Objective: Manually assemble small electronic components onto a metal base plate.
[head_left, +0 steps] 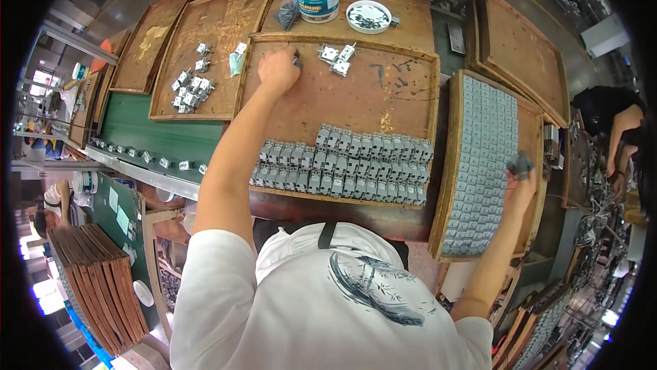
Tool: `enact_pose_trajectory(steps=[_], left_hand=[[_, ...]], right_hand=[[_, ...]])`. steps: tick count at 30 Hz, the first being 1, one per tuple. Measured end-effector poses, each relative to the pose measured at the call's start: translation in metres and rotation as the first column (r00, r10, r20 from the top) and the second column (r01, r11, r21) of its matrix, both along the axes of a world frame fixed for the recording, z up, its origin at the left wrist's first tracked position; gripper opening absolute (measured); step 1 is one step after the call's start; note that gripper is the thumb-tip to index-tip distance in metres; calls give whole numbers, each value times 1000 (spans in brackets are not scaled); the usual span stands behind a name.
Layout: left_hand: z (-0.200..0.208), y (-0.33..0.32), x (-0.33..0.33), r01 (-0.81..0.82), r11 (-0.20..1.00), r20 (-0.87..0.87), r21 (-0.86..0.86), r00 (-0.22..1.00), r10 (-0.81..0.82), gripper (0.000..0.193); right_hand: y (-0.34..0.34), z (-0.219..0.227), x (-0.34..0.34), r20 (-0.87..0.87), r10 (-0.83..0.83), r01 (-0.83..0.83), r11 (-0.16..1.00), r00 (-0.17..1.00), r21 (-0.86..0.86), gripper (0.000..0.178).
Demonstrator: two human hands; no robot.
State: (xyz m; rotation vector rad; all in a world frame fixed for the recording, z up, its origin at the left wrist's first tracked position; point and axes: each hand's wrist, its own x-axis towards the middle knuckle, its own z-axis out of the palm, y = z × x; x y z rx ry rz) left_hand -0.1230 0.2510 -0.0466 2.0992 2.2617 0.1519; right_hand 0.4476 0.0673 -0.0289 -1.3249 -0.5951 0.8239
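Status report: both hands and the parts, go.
Left hand closed on small dark part at wooden tray's far edge. Right hand gripping grey blocky component over filled side tray. Nothing obstructing.

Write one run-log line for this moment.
left hand: on middle wooden tray | right hand: holds grey parts over side tray

The left hand (278,69) rests on the middle wooden tray (410,106); the right hand (520,182) grips grey parts (521,162).

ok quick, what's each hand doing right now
Left hand: closed on a small dark part, resting on the middle wooden tray.
Right hand: closed on grey block-shaped parts.
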Motion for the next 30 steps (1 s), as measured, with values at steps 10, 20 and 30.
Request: enact_pose_trajectory(steps=[10,20,30], left_hand=[[40,-123,54,138,957,894,-254,-344,287,33],[64,-210,93,283,959,916,-19,-380,130,42],[62,-229,131,335,936,993,109,-85,-85,37]], right_hand=[[-12,26,-178,5,348,-348,937,938,-13,35],[-41,75,-264,789,516,-598,763,334,-246,25],[-50,60,-262,925,320,-577,803,204,-151,26]])
